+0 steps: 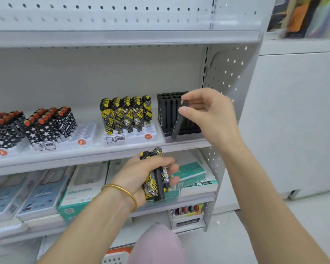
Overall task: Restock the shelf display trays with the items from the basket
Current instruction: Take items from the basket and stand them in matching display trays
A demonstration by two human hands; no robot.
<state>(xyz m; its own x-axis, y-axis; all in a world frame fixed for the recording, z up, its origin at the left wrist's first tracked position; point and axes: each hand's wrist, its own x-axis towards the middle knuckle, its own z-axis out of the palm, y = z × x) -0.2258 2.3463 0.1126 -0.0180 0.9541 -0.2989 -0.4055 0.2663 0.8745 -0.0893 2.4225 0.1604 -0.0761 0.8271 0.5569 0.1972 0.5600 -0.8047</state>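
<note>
My right hand (pixel 208 113) pinches the top of a slim black stick (pixel 177 123), tilted, with its lower end at the front of the dark tray (pixel 187 137) that holds several upright black sticks at the shelf's right end. My left hand (pixel 147 176), below the shelf edge, grips a bundle of yellow-and-black lighters (pixel 151 187) together with a black stick (pixel 159 184). The white tray (pixel 130 139) of yellow-and-black lighters stands just left of the dark tray. The basket (pixel 115 257) shows only as an orange and white rim at the bottom edge.
Two white trays (pixel 84 138) of black-and-white, red-topped lighters fill the shelf's left part. Boxed goods (pixel 192 180) lie on the shelf below. A perforated side panel (pixel 229 73) closes the shelf on the right. My pink-clad knee (pixel 158 244) is at the bottom.
</note>
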